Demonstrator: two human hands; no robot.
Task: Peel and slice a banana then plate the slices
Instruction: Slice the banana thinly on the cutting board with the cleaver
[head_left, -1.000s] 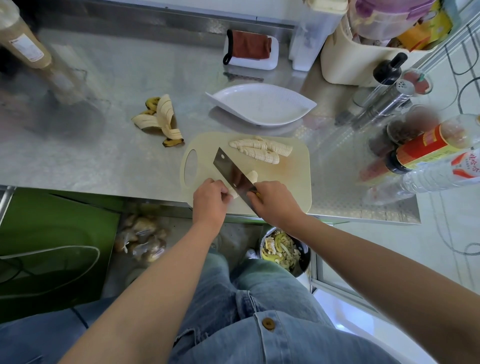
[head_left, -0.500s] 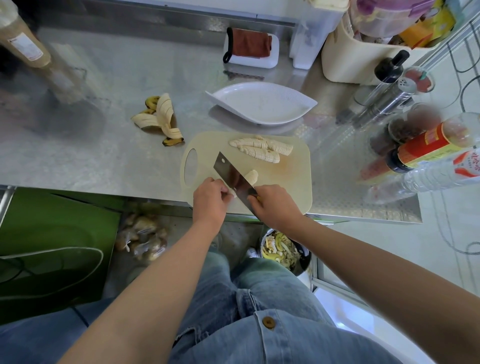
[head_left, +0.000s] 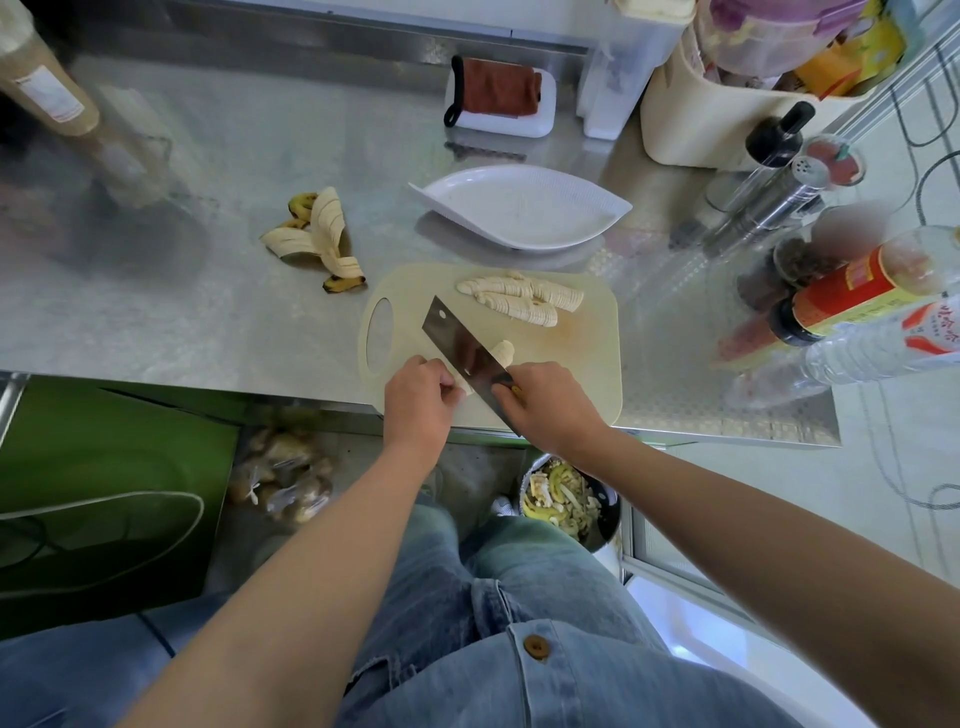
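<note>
A beige cutting board lies at the counter's front edge. Two rows of banana slices sit at its far side. A peeled banana piece lies near the front, mostly hidden behind the cleaver blade. My right hand grips the cleaver's handle. My left hand has curled fingers holding the banana piece's near end, left of the blade. The white leaf-shaped plate stands empty behind the board.
Banana peel lies left of the board. A red cloth on a white tray sits at the back. Bottles and shakers crowd the right side. A scrap bowl stands below the counter edge.
The cleaver has shifted slightly along the banana piece between cuts. Both hands stay in nearly the same place.
</note>
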